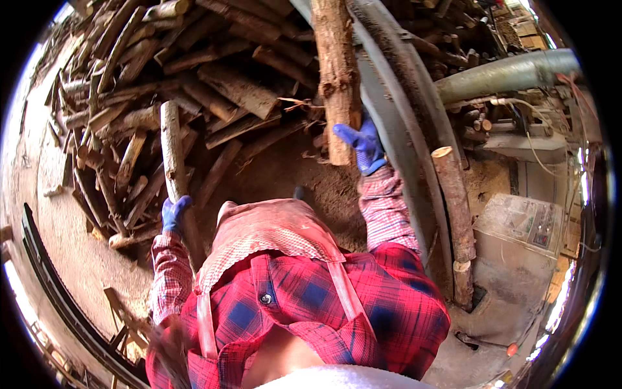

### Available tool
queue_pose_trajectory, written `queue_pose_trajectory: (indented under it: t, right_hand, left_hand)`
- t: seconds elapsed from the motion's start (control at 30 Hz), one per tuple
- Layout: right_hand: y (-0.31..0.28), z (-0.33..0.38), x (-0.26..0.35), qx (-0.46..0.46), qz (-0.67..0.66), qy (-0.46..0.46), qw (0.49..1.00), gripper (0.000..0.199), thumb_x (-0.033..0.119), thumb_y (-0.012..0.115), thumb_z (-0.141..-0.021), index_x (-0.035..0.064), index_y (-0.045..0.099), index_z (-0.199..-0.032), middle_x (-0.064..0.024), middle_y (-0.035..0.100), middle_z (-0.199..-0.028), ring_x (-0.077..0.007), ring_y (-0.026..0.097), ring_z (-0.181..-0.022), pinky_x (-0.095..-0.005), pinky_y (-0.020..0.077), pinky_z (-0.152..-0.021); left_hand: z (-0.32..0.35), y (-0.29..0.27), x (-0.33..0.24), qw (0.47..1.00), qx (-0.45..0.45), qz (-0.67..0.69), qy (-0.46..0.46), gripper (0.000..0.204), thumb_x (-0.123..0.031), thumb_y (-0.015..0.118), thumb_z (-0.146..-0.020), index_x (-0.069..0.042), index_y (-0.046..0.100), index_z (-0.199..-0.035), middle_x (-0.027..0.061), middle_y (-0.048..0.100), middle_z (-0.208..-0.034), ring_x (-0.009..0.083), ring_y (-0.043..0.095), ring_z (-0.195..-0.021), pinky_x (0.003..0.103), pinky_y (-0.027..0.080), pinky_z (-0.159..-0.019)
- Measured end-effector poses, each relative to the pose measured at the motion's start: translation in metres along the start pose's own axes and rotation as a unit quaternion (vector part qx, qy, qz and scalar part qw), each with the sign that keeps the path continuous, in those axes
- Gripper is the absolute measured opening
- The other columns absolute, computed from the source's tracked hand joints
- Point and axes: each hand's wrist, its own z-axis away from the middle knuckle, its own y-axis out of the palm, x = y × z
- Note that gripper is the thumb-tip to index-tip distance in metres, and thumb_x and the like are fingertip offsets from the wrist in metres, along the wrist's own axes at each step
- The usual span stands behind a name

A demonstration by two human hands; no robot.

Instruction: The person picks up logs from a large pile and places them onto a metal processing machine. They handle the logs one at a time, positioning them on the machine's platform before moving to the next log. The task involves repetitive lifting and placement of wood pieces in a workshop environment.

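Observation:
Both my hands wear blue gloves. At the left, my left hand (pixel 175 215) is closed around the lower part of a thin, pale-barked log (pixel 172 146), which points up and away. My right hand (pixel 367 148) grips the near end of a thicker brown log (pixel 337 78) from its right side, one digit lying across the bark. That log runs away from me along the left edge of a grey metal trough (pixel 387 107); its far end is cut off by the picture's edge. The fingers beneath it are hidden.
A large heap of split wood and branches (pixel 240 87) lies ahead and to the left. Right of the trough, another log (pixel 453 207) lies lengthwise, beside a dusty control box (pixel 521 223). A thick grey pipe (pixel 508 76) crosses at the far right.

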Motion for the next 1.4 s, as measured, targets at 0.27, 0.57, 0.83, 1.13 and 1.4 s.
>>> queue_pose_trajectory:
  t: [0.27, 0.57, 0.83, 1.13, 1.4]
  right_hand:
    - [-0.215, 0.022, 0.101, -0.159, 0.712, -0.083, 0.678, 0.094, 0.034, 0.078, -0.067, 0.0141, 0.034, -0.147, -0.0206, 0.059, -0.103, -0.0394, 0.061, -0.088, -0.0484, 0.0509, -0.076]
    - [-0.313, 0.044, 0.002, -0.094, 0.513, -0.066, 0.85, 0.078, 0.023, 0.08, -0.074, 0.0055, 0.043, -0.14, -0.0225, 0.058, -0.123, -0.0352, 0.058, -0.109, -0.0395, 0.0473, -0.094]
    - [-0.311, 0.076, 0.028, -0.04, 0.647, 0.093, 0.755, 0.099, 0.062, 0.071, -0.071, 0.0076, 0.035, -0.145, -0.0276, 0.056, -0.127, -0.0405, 0.057, -0.114, -0.0459, 0.0454, -0.097]
    - [-0.335, 0.144, 0.023, -0.065, 0.633, 0.074, 0.768, 0.096, 0.055, 0.075, -0.07, 0.0064, 0.037, -0.144, -0.026, 0.056, -0.126, -0.0376, 0.057, -0.114, -0.044, 0.0449, -0.099]
    - [-0.329, 0.177, 0.048, -0.046, 0.669, 0.185, 0.718, 0.096, 0.055, 0.072, -0.073, 0.0126, 0.031, -0.148, -0.0236, 0.053, -0.131, -0.0392, 0.054, -0.118, -0.0469, 0.0431, -0.1]
  left_hand:
    - [0.037, 0.071, -0.025, 0.997, -0.029, 0.028, 0.06, 0.047, -0.031, 0.076, -0.072, -0.001, 0.066, -0.106, 0.0026, 0.065, -0.088, 0.0147, 0.059, -0.075, 0.03, 0.049, -0.07]
    - [0.048, 0.168, -0.127, 0.989, 0.017, 0.043, 0.143, 0.046, -0.033, 0.075, -0.073, -0.002, 0.064, -0.105, 0.0021, 0.064, -0.085, 0.0138, 0.058, -0.072, 0.03, 0.049, -0.067]
    - [0.111, 0.268, -0.299, 0.933, 0.162, 0.055, 0.316, 0.047, -0.024, 0.072, -0.075, 0.003, 0.06, -0.113, 0.0057, 0.066, -0.095, 0.0148, 0.06, -0.085, 0.029, 0.049, -0.078]
    - [0.167, 0.367, -0.424, 0.793, 0.324, 0.141, 0.496, 0.061, -0.026, 0.084, -0.073, -0.002, 0.054, -0.12, 0.0078, 0.068, -0.102, 0.0175, 0.064, -0.088, 0.033, 0.053, -0.079]
    - [0.111, 0.441, -0.312, 0.83, 0.384, -0.235, 0.329, 0.048, -0.033, 0.08, -0.069, 0.001, 0.063, -0.098, 0.0174, 0.069, -0.094, 0.0268, 0.067, -0.085, 0.035, 0.053, -0.077]
